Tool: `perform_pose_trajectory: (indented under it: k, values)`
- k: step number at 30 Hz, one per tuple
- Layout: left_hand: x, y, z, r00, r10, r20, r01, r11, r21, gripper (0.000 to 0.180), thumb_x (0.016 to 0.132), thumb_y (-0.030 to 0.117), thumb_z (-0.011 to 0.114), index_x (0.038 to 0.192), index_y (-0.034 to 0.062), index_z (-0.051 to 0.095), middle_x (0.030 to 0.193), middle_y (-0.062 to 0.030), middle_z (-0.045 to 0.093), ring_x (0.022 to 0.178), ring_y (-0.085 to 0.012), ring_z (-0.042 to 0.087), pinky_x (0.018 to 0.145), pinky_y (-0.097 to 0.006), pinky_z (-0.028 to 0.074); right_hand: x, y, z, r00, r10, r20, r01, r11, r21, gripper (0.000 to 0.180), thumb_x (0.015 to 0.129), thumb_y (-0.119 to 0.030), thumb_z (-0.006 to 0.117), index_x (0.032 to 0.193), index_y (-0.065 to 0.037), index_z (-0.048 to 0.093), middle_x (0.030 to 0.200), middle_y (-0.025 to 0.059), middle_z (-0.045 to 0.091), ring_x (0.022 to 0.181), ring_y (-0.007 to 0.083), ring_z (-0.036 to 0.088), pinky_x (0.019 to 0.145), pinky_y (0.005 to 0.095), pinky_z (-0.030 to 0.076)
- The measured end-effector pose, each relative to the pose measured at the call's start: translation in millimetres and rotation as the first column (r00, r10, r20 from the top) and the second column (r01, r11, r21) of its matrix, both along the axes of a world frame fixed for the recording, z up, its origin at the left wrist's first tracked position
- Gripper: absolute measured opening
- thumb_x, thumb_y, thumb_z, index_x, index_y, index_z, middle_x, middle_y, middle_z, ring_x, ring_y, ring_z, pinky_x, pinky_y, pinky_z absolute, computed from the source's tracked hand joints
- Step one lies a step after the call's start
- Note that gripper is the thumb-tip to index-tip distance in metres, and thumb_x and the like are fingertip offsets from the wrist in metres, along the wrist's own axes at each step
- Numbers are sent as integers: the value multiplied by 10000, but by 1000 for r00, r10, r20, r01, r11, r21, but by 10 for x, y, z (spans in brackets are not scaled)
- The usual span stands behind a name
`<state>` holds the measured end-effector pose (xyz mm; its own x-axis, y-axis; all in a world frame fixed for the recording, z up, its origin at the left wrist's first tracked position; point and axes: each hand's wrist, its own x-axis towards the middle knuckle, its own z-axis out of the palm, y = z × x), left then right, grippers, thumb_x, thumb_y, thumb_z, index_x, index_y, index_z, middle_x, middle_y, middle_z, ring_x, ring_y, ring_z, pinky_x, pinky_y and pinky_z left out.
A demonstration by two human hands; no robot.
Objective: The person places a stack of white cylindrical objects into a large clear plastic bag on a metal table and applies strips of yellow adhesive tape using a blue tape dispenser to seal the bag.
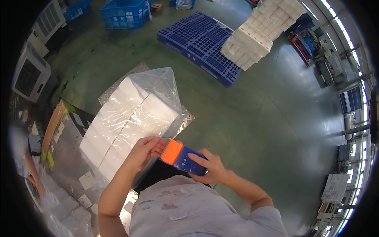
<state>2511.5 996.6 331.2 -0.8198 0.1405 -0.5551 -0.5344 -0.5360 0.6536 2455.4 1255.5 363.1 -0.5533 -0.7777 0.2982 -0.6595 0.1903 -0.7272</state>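
A large clear plastic bag (167, 85) wraps a block of white stacked bundles (130, 122) in front of me, left of centre. My right hand (209, 166) grips a blue and orange tape dispenser (185, 158) close to my body, its orange end toward the left. Right at that orange end is my left hand (148, 152), beside the near right side of the bag. Its fingers are curled together at the dispenser's tip; what they pinch is too small to make out. The load rests over a metal plate (187, 120) with a raised pattern.
Beyond lies a blue plastic pallet (193, 41), with wrapped cream-coloured stacks (248, 45) on its right part. A blue crate (124, 15) stands far left. At left are a grey cabinet-like unit (31, 77), a worn metal-topped table (73, 146) and another person's arm (34, 173).
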Motion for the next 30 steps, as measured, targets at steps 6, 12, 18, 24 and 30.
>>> perform_pose_trajectory:
  k: [6,12,18,24,30]
  values:
    - [186,53,91,992,105,63,-103,994,-37,418,964,382,430,1122,17,558,1022,-73,622,935,-158,592,786,-304,480,-129,24,108,996,-73,60,83,980,-179,671,586,-58,746,1219,14,538,899,155,576,724,245,580,637,299,474]
    - [172,339,-106,968,-91,235,3,936,352,685,879,644,397,1153,23,495,909,-76,596,870,-205,583,780,-359,467,-136,-28,67,989,-41,143,75,968,-240,685,595,-49,720,1237,46,500,887,135,566,741,211,535,669,282,434]
    - [32,301,-169,983,-111,144,33,887,460,560,894,602,423,1019,63,507,714,-26,545,669,-160,528,630,-304,433,-156,-17,59,992,15,125,13,975,-223,686,570,-37,723,1219,34,513,851,137,559,701,220,525,628,287,426]
    - [89,211,-116,993,-103,56,74,921,383,328,883,395,587,1004,98,516,701,-5,525,654,-137,516,605,-280,421,-146,-78,25,991,43,123,-17,979,-203,689,563,-36,729,1215,29,515,842,139,556,689,229,526,619,293,427]
    - [324,133,-33,937,-183,-299,132,974,-183,491,812,294,710,1195,82,488,842,-15,530,782,-118,527,686,-266,442,-76,-70,-13,879,-24,476,135,970,-200,717,649,-135,766,1273,47,465,1076,133,563,969,195,544,858,301,421]
